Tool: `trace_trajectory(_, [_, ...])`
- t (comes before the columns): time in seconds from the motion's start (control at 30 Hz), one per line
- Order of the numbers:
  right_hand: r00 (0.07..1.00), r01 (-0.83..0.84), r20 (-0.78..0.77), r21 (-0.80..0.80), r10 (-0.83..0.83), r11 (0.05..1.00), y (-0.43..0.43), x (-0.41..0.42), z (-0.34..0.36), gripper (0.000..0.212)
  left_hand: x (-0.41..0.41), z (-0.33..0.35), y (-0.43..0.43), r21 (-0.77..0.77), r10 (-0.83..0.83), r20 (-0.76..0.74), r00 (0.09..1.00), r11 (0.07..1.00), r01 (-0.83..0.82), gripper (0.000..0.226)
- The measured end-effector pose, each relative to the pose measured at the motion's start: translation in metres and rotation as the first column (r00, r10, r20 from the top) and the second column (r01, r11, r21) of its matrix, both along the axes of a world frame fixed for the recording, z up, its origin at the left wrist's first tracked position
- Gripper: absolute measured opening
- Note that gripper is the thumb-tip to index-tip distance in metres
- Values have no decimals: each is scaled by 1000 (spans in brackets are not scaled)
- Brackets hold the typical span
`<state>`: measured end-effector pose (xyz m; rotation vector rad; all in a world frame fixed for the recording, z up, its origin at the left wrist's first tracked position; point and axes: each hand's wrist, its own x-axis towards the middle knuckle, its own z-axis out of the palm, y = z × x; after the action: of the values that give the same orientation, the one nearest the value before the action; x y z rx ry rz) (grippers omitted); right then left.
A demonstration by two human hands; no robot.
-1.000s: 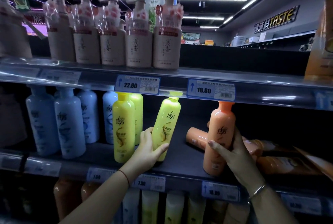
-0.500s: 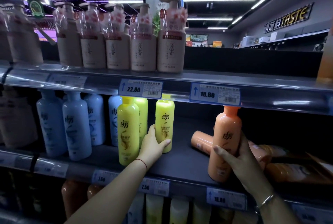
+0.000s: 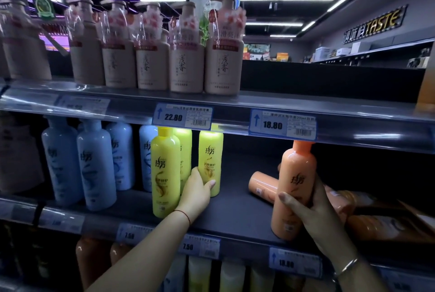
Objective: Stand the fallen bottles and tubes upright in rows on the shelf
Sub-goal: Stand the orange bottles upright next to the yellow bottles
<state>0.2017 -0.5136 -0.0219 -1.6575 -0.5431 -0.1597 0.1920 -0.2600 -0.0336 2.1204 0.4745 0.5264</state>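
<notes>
On the dark middle shelf (image 3: 237, 211) my left hand (image 3: 196, 191) wraps the lower part of a yellow-green bottle (image 3: 210, 157), which stands upright behind and right of two other yellow bottles (image 3: 166, 171). My right hand (image 3: 313, 211) grips an orange bottle (image 3: 294, 188), upright and resting near the shelf's front edge. Behind it an orange bottle (image 3: 263, 184) lies on its side, and more fallen orange bottles (image 3: 376, 228) lie to the right, partly hidden by my hand.
Blue bottles (image 3: 94, 164) stand in rows at the left of the same shelf. Beige pump bottles (image 3: 186, 56) line the shelf above, whose edge carries price tags (image 3: 183, 116). More bottles (image 3: 200, 273) stand on the shelf below.
My left hand has tipped the yellow-green bottle from a lean to upright and pushed it back onto the shelf. The orange bottle in my right hand stays upright near the front edge.
</notes>
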Motion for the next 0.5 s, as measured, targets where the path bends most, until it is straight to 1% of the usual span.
trace_trajectory(0.07, [1000, 23, 7, 9, -23, 1000, 1, 5, -4, 85, -1, 2, -1, 8, -6, -39, 999, 1000, 7, 60])
trace_trajectory(0.13, [1000, -5, 9, 14, 5, 1000, 5, 7, -7, 80, -7, 7, -6, 11, -1, -58, 998, 1000, 2, 73])
trace_trajectory(0.2, [1000, -22, 9, 19, 22, 1000, 10, 7, -6, 71, -18, 8, -16, -10, -24, -21, 999, 1000, 24, 80])
trace_trajectory(0.27, [999, -36, -2, -1, 36, 999, 16, 6, -5, 71, -32, 5, -28, 0, -86, 61, 994, 996, 87, 81])
trace_trajectory(0.33, [998, -58, 10, -15, 59, 998, 21, 6, -4, 67, -44, -2, -40, 27, -199, 161, 967, 980, 197, 73])
trace_trajectory(0.4, [996, -84, 12, -14, 84, 996, 26, 8, -5, 68, -53, -8, -48, -11, -358, 201, 912, 930, 367, 70])
trace_trajectory(0.43, [996, -91, 4, -16, 91, 996, 29, 7, -4, 71, -55, -9, -51, -38, -433, 183, 883, 894, 447, 75])
trace_trajectory(0.5, [992, -128, -4, -13, 128, 992, 36, 6, -5, 76, -57, -11, -54, -67, -530, 125, 839, 839, 540, 96])
